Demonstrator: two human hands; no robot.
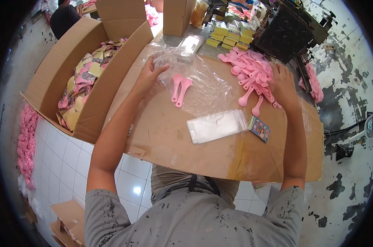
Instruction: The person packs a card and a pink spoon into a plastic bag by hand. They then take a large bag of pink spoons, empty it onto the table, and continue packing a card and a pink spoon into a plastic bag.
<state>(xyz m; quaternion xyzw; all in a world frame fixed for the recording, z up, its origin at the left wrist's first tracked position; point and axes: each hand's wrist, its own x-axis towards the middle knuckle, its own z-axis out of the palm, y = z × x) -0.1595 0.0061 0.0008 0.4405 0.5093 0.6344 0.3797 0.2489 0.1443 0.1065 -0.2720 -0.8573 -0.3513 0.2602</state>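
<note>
Broadly, a brown cardboard sheet [186, 154] covers the work surface, and a long open carton [87, 105] stands along its left side, filled with a jumble of small packets [81, 80] in pink and yellow. A dark machine [283, 33] occupies the far right corner. Crumpled clear plastic [209, 88] spreads over the middle of the cardboard, thin enough to show the brown beneath. To its right lies a heap of pink spoons [250, 70], a few of them straggling toward the near side. Behind the heap, yellow-edged stacks [231, 35] sit close to the machine. Nearer the person's body, a flat pile of whitish sleeves [217, 126] rests at a slight slant. The left hand [152, 73] is at the left edge of the plastic, its fingers loosely curved and the thumb held apart from them. The right hand [282, 84] is at the heap's right edge, fingers bent downward; whether they grip a spoon I cannot tell. Smaller still, two pink spoons [181, 89] lie side by side between the hands, and a little stack of printed cards [259, 128] sits just beside the sleeves' right end.
</note>
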